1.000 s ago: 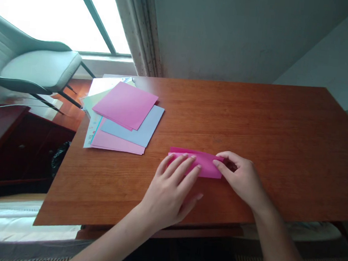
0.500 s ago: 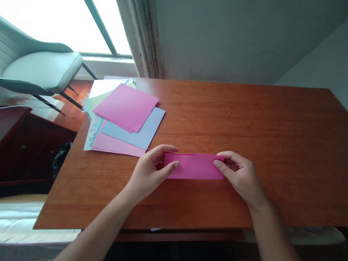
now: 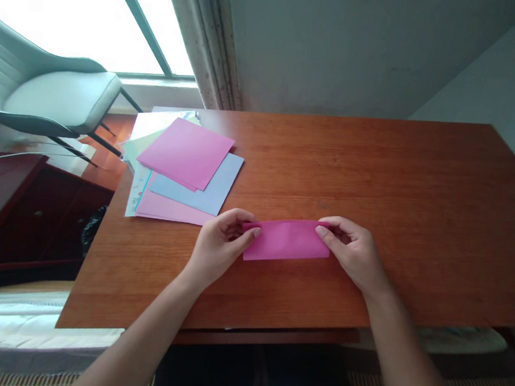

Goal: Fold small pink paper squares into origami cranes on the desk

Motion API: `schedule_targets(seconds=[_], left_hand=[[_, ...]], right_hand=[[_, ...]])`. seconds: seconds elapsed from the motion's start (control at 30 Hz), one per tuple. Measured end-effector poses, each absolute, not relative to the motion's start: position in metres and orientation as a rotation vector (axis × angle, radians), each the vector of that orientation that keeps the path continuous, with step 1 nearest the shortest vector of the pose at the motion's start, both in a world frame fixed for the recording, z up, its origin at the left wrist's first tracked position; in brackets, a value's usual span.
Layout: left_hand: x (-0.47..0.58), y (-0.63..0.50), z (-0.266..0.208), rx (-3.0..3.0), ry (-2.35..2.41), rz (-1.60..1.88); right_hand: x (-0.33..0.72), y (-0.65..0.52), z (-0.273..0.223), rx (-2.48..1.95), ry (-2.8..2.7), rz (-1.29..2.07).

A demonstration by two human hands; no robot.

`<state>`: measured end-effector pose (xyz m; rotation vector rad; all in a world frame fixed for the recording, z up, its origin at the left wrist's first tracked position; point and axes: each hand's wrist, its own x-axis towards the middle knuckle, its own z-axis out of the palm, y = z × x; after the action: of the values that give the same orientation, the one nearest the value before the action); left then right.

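A folded sheet of bright pink paper (image 3: 287,241) forms a long, narrow strip near the front of the wooden table. Its left end is pinched by my left hand (image 3: 223,238), thumb on the near face and fingers curled behind the upper edge. My right hand (image 3: 354,251) grips the upper right corner in the same way, thumb in front. The fingertips behind the paper are partly hidden.
Left of my hands, a pile of paper lies on the table (image 3: 377,180): pink sheets (image 3: 186,153) on top, a grey-blue sheet (image 3: 212,185) and a paler pink sheet (image 3: 169,209) below. A light chair (image 3: 61,98) stands beyond the left edge by the window.
My left thumb has moved up to the paper's top left corner, and the strip now tilts slightly, right end higher. The view has shifted a little.
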<state>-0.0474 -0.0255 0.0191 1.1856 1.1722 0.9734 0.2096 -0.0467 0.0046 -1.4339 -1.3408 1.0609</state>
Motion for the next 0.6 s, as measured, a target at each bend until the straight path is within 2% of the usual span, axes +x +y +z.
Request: schedule_targets(seconds=[0.6], left_hand=[[-0.0483, -0.0242, 0.0149, 1.342, 1.186, 0.993]], right_hand=[[0.2095, -0.0461, 0.0040, -1.436, -1.346, 0.981]])
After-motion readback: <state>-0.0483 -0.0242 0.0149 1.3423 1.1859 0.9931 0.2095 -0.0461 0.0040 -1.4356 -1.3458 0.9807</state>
